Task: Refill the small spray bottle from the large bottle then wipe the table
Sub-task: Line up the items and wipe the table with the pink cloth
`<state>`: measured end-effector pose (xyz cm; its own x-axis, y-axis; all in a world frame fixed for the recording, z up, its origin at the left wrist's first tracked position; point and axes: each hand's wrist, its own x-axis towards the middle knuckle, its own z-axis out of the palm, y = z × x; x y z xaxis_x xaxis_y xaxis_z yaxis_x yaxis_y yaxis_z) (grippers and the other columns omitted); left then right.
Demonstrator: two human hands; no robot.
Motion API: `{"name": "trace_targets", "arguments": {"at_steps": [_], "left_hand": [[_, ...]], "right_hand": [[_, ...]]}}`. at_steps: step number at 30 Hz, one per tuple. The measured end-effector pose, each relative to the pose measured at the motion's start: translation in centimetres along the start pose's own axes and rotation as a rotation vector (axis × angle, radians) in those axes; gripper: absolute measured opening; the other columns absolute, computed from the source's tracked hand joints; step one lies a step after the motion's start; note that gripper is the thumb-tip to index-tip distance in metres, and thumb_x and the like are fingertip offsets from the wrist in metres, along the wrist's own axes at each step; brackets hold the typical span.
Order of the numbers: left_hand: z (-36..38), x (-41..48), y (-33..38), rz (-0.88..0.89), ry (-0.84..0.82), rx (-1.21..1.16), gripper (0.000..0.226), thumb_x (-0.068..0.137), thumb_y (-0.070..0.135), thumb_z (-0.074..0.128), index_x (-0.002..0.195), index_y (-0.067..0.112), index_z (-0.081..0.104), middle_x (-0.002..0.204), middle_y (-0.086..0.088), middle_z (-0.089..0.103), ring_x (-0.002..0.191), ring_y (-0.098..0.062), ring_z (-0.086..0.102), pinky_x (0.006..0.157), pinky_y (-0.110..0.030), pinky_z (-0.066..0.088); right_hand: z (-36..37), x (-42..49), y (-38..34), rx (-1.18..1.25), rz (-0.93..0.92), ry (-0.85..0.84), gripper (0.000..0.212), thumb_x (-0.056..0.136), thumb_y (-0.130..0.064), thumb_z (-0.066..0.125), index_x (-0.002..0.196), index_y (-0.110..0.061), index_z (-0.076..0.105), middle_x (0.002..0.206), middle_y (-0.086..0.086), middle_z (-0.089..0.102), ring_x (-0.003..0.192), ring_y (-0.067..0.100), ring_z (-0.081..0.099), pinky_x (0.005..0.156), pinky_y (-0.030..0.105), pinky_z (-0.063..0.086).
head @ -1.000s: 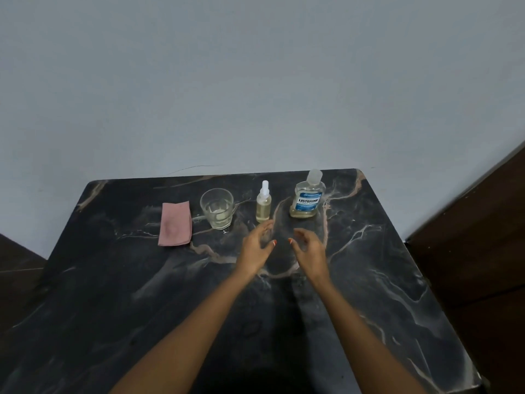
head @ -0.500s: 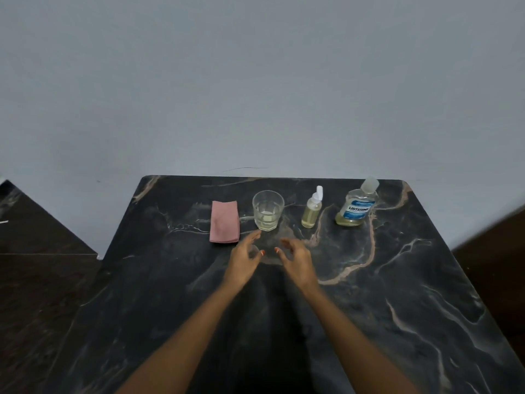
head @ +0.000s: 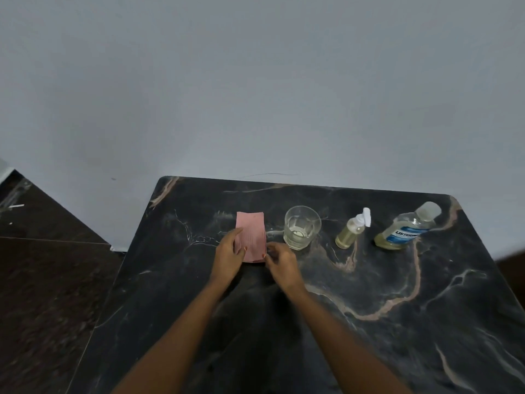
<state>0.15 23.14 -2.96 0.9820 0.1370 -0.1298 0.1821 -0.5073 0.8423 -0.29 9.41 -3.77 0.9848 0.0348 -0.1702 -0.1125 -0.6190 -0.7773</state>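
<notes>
On the table (head: 397,308), the large bottle (head: 403,231) stood capped well right of the glass (head: 302,227); just left of the glass, the left hand (head: 227,257) gripped the cloth (head: 251,231) and the right hand (head: 281,264) pinched its near corner; the spray bottle (head: 349,233) stood closed just right of the glass; wiping looked imminent, the refill unconfirmed.

Head view, forward-down over table (head: 369,322)

I count two bottles, the small spray bottle (head: 350,234) at one o'clock and the large bottle (head: 403,231) at two; one glass (head: 302,227); one pink cloth (head: 252,231).
</notes>
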Motion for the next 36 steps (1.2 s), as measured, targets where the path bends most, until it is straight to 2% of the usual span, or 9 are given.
{"name": "trace_targets", "arguments": {"at_steps": [4, 10, 14, 18, 20, 24, 28, 33, 36], "left_hand": [[0.4, 1.4, -1.1, -0.029, -0.003, 0.034, 0.05, 0.081, -0.006, 0.056, 0.128, 0.006, 0.046, 0.136, -0.013, 0.047, 0.127, -0.023, 0.042, 0.11, -0.035, 0.033], [1.3, 2.2, -1.9, -0.044, 0.049, 0.092, 0.038, 0.082, -0.009, 0.053, 0.119, -0.002, 0.055, 0.128, -0.018, 0.055, 0.118, -0.025, 0.051, 0.105, -0.031, 0.038], [1.5, 2.2, -1.9, -0.05, 0.1, 0.107, 0.035, 0.081, -0.01, 0.053, 0.115, -0.002, 0.057, 0.124, -0.017, 0.057, 0.115, -0.024, 0.054, 0.098, -0.02, 0.035], [1.3, 1.3, -1.8, -0.105, 0.147, 0.044, 0.029, 0.081, -0.007, 0.057, 0.109, -0.002, 0.062, 0.114, -0.017, 0.064, 0.102, -0.024, 0.061, 0.092, -0.025, 0.045], [1.4, 0.3, -1.7, -0.14, 0.166, 0.003, 0.026, 0.08, -0.005, 0.059, 0.106, -0.001, 0.064, 0.109, -0.017, 0.066, 0.1, -0.023, 0.062, 0.089, -0.023, 0.046], [1.7, -2.2, -1.3, -0.173, 0.173, -0.054, 0.022, 0.078, -0.005, 0.062, 0.099, 0.0, 0.067, 0.103, -0.015, 0.069, 0.091, -0.017, 0.062, 0.083, -0.021, 0.046], [2.2, -4.5, -0.8, -0.161, 0.156, -0.067, 0.021, 0.077, -0.005, 0.063, 0.096, 0.002, 0.068, 0.101, -0.014, 0.069, 0.088, -0.014, 0.061, 0.083, -0.022, 0.046], [3.5, -7.8, 0.2, -0.152, 0.134, -0.098, 0.019, 0.077, -0.006, 0.063, 0.093, 0.002, 0.069, 0.098, -0.014, 0.069, 0.082, -0.011, 0.06, 0.078, -0.018, 0.044], [4.7, -9.7, 0.9, -0.114, 0.108, -0.098, 0.019, 0.076, -0.006, 0.063, 0.092, 0.002, 0.069, 0.097, -0.013, 0.07, 0.082, -0.009, 0.059, 0.075, -0.014, 0.042]], "right_hand": [[1.2, 1.6, -0.2, -0.021, 0.014, 0.005, 0.031, 0.089, -0.011, 0.055, 0.119, -0.006, 0.054, 0.123, 0.014, 0.051, 0.109, 0.022, 0.054, 0.095, 0.035, 0.047], [2.2, 3.1, 0.1, -0.024, 0.079, 0.019, 0.027, 0.086, -0.002, 0.055, 0.113, 0.0, 0.058, 0.12, 0.018, 0.051, 0.103, 0.026, 0.055, 0.093, 0.03, 0.046], [2.3, 3.5, 0.2, 0.002, 0.122, 0.006, 0.025, 0.083, 0.001, 0.06, 0.108, 0.0, 0.061, 0.116, 0.018, 0.055, 0.094, 0.024, 0.059, 0.082, 0.019, 0.047], [1.9, 3.2, 0.2, 0.078, 0.164, 0.005, 0.019, 0.079, 0.006, 0.062, 0.096, 0.002, 0.066, 0.101, 0.019, 0.066, 0.082, 0.017, 0.06, 0.069, 0.009, 0.041], [1.6, 2.6, 0.4, 0.116, 0.169, -0.003, 0.016, 0.077, 0.008, 0.06, 0.091, 0.003, 0.067, 0.097, 0.018, 0.069, 0.083, 0.018, 0.062, 0.071, 0.01, 0.042], [0.7, 0.5, 0.8, 0.204, 0.232, -0.009, 0.018, 0.077, 0.009, 0.056, 0.086, -0.001, 0.068, 0.092, 0.013, 0.069, 0.083, 0.014, 0.06, 0.084, 0.027, 0.05], [-0.4, -2.0, 1.3, 0.279, 0.287, -0.023, 0.02, 0.076, 0.01, 0.054, 0.08, -0.005, 0.066, 0.081, 0.003, 0.063, 0.081, 0.016, 0.059, 0.082, 0.032, 0.05], [-2.3, -5.6, 2.9, 0.276, 0.28, -0.025, 0.029, 0.078, 0.008, 0.055, 0.066, -0.018, 0.06, 0.073, -0.004, 0.061, 0.07, 0.007, 0.056, 0.068, 0.02, 0.047], [-3.6, -7.7, 4.0, 0.306, 0.296, 0.007, 0.033, 0.078, 0.007, 0.057, 0.062, -0.021, 0.058, 0.069, -0.006, 0.059, 0.067, 0.008, 0.055, 0.066, 0.021, 0.046]]}}
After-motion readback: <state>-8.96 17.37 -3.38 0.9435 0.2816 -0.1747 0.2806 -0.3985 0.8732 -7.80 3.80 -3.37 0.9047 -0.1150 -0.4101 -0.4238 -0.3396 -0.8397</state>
